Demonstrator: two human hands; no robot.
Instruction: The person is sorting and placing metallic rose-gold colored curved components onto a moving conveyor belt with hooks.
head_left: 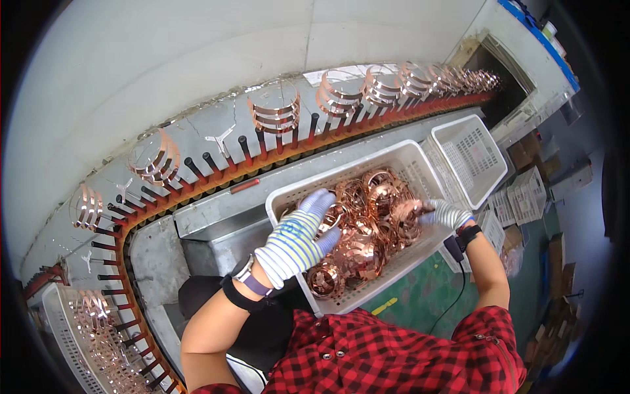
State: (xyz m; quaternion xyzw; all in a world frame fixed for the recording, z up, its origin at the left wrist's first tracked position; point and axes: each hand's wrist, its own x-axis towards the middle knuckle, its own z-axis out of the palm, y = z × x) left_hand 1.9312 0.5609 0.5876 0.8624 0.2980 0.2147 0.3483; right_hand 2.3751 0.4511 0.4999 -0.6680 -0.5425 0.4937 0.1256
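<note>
My left hand [295, 238], in a striped glove, is over the left side of a white plastic basket [351, 159]. Its fingers and thumb are spread apart beside a shiny copper ring [331, 220]; no firm grip shows. At the basket's right side, my right hand [446, 215], gloved too, has its fingers closed on a copper band [408, 211]. Tangled copper-coloured bands and rings [361, 256] fill the basket, some nested in one another.
Behind the basket curves a conveyor [226, 176] with upright black-tipped pegs; some carry copper bands [274, 118] on forked holders. An opening [505, 72] takes the line at far right. White baskets stand at right [469, 157] and lower left [62, 328]. A cable [462, 289] hangs near my right arm.
</note>
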